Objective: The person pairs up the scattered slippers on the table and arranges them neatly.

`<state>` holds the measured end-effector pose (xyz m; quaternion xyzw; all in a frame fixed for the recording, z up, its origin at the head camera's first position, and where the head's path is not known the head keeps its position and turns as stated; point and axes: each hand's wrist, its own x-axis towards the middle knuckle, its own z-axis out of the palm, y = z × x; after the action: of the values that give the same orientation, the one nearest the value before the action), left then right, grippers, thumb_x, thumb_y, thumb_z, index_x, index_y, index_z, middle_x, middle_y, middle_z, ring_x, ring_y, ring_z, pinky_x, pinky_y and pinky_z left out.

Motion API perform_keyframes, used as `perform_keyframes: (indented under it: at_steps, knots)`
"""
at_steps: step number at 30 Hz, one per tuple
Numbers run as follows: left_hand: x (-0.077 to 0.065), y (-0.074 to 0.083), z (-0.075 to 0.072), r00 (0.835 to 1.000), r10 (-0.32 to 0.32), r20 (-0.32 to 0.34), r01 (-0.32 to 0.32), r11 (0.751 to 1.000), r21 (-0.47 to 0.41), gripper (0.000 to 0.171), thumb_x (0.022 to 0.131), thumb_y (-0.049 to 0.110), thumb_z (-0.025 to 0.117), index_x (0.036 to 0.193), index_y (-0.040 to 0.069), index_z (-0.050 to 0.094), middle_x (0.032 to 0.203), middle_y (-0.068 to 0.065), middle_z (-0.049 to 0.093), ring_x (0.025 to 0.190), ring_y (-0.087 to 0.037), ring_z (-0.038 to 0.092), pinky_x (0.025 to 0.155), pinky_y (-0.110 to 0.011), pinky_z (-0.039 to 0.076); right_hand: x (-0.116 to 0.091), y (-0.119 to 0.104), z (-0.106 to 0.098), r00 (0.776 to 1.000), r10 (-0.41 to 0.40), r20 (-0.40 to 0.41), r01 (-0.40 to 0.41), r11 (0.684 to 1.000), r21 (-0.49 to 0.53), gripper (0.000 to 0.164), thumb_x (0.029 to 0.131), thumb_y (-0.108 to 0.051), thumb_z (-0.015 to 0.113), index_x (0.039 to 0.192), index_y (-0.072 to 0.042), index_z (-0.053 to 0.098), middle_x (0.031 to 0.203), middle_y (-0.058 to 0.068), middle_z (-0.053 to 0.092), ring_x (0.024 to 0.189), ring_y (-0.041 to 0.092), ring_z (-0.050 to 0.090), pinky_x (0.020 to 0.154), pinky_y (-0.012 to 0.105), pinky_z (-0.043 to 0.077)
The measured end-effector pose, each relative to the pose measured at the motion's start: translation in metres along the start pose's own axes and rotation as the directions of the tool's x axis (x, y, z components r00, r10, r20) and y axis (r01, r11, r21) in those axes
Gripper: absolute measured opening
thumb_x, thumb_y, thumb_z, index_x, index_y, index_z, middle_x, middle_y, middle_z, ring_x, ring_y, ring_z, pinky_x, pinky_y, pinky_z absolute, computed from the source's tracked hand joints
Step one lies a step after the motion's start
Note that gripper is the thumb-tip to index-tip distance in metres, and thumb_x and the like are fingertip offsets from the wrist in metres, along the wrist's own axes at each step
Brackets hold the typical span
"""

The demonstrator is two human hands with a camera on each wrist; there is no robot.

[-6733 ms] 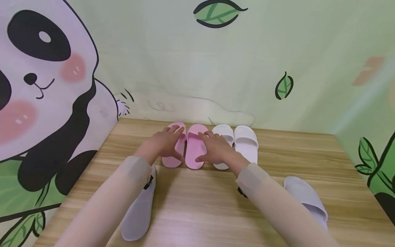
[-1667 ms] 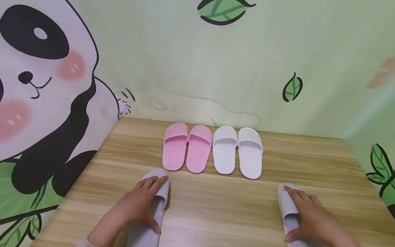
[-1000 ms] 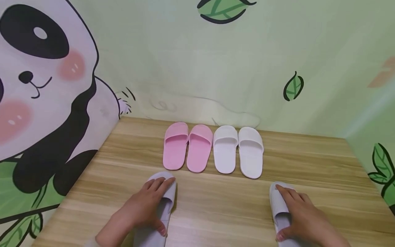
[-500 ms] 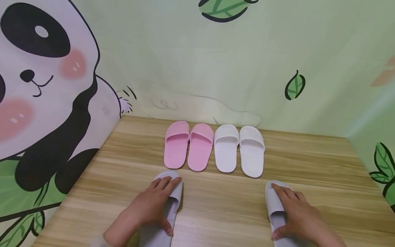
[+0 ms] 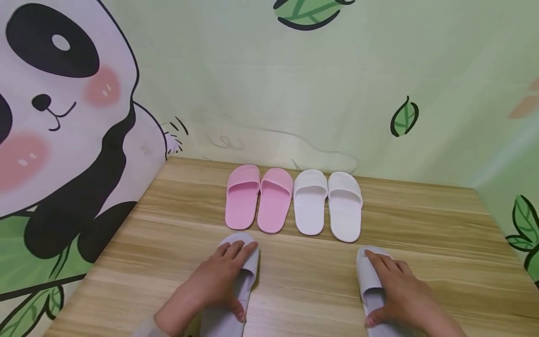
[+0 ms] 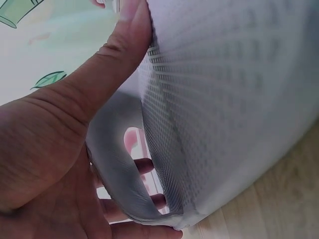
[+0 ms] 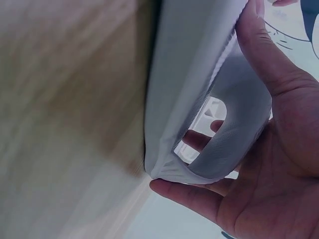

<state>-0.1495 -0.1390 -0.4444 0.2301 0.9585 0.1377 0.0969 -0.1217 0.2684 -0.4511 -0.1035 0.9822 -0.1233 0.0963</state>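
My left hand [image 5: 216, 281] spans a light grey slipper [image 5: 251, 266], fingers over its ribbed strap and thumb at the inner edge of the footbed. The left wrist view shows that thumb [image 6: 107, 59] against the textured sole, with fingertips visible through the strap opening. A matching grey slipper [image 5: 369, 276] is under my right hand [image 5: 402, 292], gripped the same way, thumb on its left side. In the right wrist view its side edge [image 7: 182, 64] is close over the wooden floor. Toes of both grey slippers point to the back wall, with a wide gap between them.
Against the back wall stand a pink pair, left slipper [image 5: 242, 206] and right slipper [image 5: 274, 206], and beside it a white pair, left slipper [image 5: 310, 210] and right slipper [image 5: 345, 213]. A panda mural [image 5: 147, 135] covers the left wall. Wood-grain floor [image 5: 303, 281] lies between my hands.
Both hands have moved from the pink slippers to the grey ones. Over the last moments the grey slippers have slid inward, left one rightward and right one leftward, narrowing the gap.
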Motion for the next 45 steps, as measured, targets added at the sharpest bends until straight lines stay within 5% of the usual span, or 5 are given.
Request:
perform_keyframes:
  at_steps: [24, 45]
  knots:
    - [0.01, 0.019, 0.007, 1.0, 0.024, 0.001, -0.024, 1.0, -0.004, 0.149, 0.032, 0.054, 0.103, 0.16, 0.017, 0.035, 0.156, -0.018, 0.044, 0.139, -0.05, 0.044, 0.09, -0.067, 0.055, 0.007, -0.016, 0.001, 1.0, -0.014, -0.011, 0.014, 1.0, -0.007, 0.151, 0.033, -0.072, 0.094, 0.16, -0.013, 0.036, 0.152, 0.012, 0.051, 0.128, 0.044, 0.051, 0.072, 0.065, 0.053]
    - [0.017, 0.037, 0.009, 1.0, 0.027, 0.012, -0.027, 1.0, 0.012, 0.149, 0.033, 0.054, 0.104, 0.159, 0.018, 0.035, 0.157, -0.017, 0.044, 0.139, -0.048, 0.044, 0.095, -0.069, 0.053, 0.01, -0.031, 0.006, 0.999, -0.031, -0.034, 0.03, 0.999, -0.01, 0.151, 0.034, -0.071, 0.095, 0.16, -0.012, 0.036, 0.151, 0.011, 0.053, 0.128, 0.042, 0.051, 0.073, 0.06, 0.055]
